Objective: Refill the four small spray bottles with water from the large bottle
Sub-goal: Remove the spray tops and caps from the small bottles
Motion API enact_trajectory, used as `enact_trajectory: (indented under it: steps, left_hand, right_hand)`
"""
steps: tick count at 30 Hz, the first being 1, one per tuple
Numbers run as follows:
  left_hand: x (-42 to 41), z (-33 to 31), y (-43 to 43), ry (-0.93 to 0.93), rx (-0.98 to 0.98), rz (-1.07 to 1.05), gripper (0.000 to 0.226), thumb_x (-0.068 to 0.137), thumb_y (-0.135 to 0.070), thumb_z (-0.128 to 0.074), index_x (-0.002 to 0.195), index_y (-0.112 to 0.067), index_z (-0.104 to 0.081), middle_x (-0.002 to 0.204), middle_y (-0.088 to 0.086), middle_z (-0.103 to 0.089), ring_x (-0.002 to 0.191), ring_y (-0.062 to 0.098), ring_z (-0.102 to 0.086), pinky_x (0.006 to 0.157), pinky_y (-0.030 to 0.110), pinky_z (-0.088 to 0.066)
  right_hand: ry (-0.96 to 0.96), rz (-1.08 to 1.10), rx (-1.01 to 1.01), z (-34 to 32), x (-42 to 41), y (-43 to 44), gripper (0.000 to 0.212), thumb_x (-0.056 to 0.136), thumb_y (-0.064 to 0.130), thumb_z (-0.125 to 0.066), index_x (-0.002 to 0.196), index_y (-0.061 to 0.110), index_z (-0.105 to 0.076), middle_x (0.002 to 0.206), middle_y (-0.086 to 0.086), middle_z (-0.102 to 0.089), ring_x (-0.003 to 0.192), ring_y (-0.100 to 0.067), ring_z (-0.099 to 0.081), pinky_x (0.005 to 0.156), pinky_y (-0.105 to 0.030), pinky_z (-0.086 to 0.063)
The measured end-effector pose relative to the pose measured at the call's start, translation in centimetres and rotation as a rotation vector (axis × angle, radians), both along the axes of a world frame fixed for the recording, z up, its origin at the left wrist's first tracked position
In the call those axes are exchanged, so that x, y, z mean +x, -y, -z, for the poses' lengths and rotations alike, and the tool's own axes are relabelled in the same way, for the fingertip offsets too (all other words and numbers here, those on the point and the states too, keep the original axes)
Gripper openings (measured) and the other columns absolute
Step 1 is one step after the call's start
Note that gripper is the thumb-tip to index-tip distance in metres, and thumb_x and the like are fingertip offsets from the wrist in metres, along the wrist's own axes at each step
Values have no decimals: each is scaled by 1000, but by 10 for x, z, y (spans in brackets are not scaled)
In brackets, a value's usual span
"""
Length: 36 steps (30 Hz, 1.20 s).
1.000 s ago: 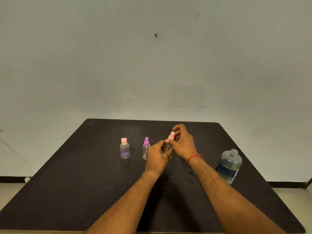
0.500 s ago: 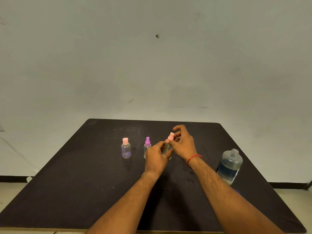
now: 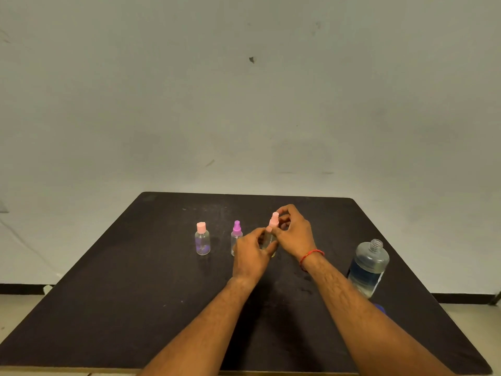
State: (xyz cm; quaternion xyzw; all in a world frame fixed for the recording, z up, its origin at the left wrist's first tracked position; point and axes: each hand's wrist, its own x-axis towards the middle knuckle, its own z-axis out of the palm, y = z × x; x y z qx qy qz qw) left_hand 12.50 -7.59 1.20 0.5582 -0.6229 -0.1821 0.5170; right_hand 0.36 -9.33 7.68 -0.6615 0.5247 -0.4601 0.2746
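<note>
Three small clear bottles show on the black table (image 3: 108,280). At the left stands one with a pink cap (image 3: 202,240), beside it one with a purple spray top (image 3: 236,236). My left hand (image 3: 250,256) grips the body of a third small bottle (image 3: 269,240), and my right hand (image 3: 294,233) pinches its pink spray top (image 3: 274,220). The large clear bottle (image 3: 368,267), uncapped and partly filled with water, stands to the right of my right forearm. Any fourth small bottle is out of sight.
A blue object (image 3: 379,308), partly hidden by my right forearm, lies near the large bottle's base. A plain wall rises behind the table's far edge. The table's front edge runs along the bottom of the view.
Both hands stay on the third small bottle. The fingers of my right hand have shifted slightly around the pink spray top.
</note>
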Motion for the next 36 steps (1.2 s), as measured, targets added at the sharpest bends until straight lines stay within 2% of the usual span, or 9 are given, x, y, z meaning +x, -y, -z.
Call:
enact_trajectory:
  steps: [4, 8, 12, 15, 19, 23, 27, 34, 36]
  left_hand:
    - [-1, 1, 0, 17, 8, -4, 22, 84, -33, -79, 102, -29, -68, 81, -21, -63, 83, -7, -63, 69, 9, -50]
    - [-3, 3, 1, 9, 10, -1, 23, 84, -31, -79, 105, -26, -69, 85, -19, -65, 85, -2, -65, 73, 11, -51]
    - [-4, 0, 3, -12, 9, 13, 26, 86, -32, -77, 109, -24, -70, 92, -18, -68, 90, -1, -66, 77, 10, -50]
    - [-2, -1, 2, -14, 7, 12, 27, 86, -34, -77, 110, -26, -70, 88, -24, -64, 89, -6, -65, 72, 4, -47]
    - [-1, 1, 1, 20, 26, -6, 24, 84, -35, -78, 105, -28, -69, 84, -24, -62, 85, -4, -64, 70, 7, -47]
    - [-2, 2, 1, 37, 32, -21, 23, 83, -36, -79, 102, -29, -68, 81, -24, -60, 82, -4, -62, 70, 9, -47]
    - [-1, 2, 2, 27, 49, -28, 31, 83, -36, -79, 111, -27, -69, 85, -26, -60, 86, -8, -61, 72, 6, -45]
    - [0, 6, 2, 6, 110, -36, 38, 82, -32, -81, 118, -25, -69, 86, -30, -57, 82, -19, -54, 67, -1, -39]
    - [0, 8, 2, -1, 123, -41, 38, 82, -31, -81, 118, -24, -69, 89, -27, -58, 83, -18, -54, 70, 0, -39]
  right_hand:
    - [41, -14, -21, -1, 0, 0, 28, 85, 6, -70, 101, 25, -58, 93, 10, -67, 88, -2, -63, 64, -10, -51]
    - [66, -52, 2, -5, -1, -2, 24, 89, 16, -67, 108, 28, -57, 97, 11, -69, 92, 2, -63, 62, -5, -46]
    - [12, -34, 69, -4, -2, -2, 34, 80, 16, -77, 104, 30, -57, 94, 15, -64, 88, 2, -61, 61, -8, -45]
    - [-54, -5, 88, -1, -3, 0, 23, 79, 21, -79, 96, 27, -65, 89, 13, -65, 82, -1, -60, 64, -10, -43]
    - [-32, 14, 53, -1, -2, 0, 19, 81, 17, -77, 92, 29, -68, 85, 16, -65, 81, 1, -60, 65, -9, -42]
    - [48, 24, 53, -4, -1, 2, 22, 85, 13, -72, 104, 24, -69, 92, 11, -68, 88, -3, -64, 83, -22, -53]
    - [141, 43, 36, -10, -1, 5, 29, 88, 16, -70, 117, 20, -67, 106, 4, -71, 100, -10, -65, 90, -28, -53]
    - [209, 73, -74, -29, -3, 6, 30, 89, 13, -69, 118, 14, -66, 101, 1, -70, 95, -13, -65, 86, -28, -54]
    - [206, 99, -113, -31, -3, 6, 30, 89, 13, -69, 118, 14, -66, 100, 2, -69, 90, -8, -63, 81, -20, -52]
